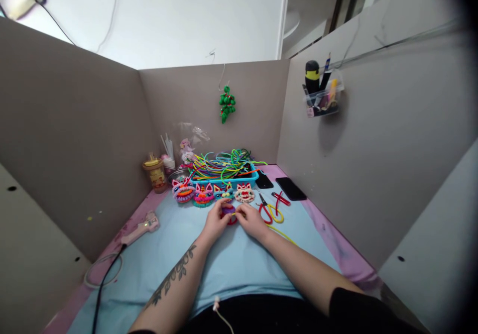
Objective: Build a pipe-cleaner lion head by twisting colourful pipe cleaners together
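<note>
We are pinching one small red-and-purple fuzzy piece [228,213] between both hands, left hand [214,223] and right hand [252,221] closed on it, fingertips together. It is sitting straight ahead at mid-desk [168,247], equally near each hand. One yellow wire [284,235] is trailing from it toward our right, running back beside the right forearm. Just beyond, we are counting four finished faces [202,195] in a row, one blue basket [224,179], and two phones [291,188].
</note>
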Demonstrator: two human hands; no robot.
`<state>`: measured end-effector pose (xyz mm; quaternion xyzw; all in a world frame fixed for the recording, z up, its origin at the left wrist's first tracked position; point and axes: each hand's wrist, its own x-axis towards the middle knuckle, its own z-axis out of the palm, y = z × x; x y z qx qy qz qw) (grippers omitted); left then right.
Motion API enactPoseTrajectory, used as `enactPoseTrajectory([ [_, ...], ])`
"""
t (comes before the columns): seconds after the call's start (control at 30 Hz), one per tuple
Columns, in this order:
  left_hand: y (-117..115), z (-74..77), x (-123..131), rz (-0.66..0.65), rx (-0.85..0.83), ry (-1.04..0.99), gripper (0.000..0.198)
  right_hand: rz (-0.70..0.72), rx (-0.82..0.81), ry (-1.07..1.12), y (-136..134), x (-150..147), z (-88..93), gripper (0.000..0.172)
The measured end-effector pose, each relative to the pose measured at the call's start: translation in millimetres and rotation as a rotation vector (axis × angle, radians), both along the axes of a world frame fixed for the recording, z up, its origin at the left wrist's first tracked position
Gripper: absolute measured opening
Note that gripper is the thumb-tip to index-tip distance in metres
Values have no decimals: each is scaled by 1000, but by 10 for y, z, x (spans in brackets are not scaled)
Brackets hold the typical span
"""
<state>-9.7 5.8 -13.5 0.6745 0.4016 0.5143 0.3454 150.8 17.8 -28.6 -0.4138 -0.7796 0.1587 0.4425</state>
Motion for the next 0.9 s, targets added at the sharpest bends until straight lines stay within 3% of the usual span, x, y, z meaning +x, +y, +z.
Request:
enactPoseTrajectory([
  [0.23,4,0,-10,21,12,-8,42,19,80,-85,-65,-7,46,4],
  [0.57,0,-21,7,14,-106,-78,38,-75,332,-422,-137,-33,106,12],
  [0.9,-21,-10,39,53,-120,-132,30,-59,350,-390,-168,-73,97,11],
])
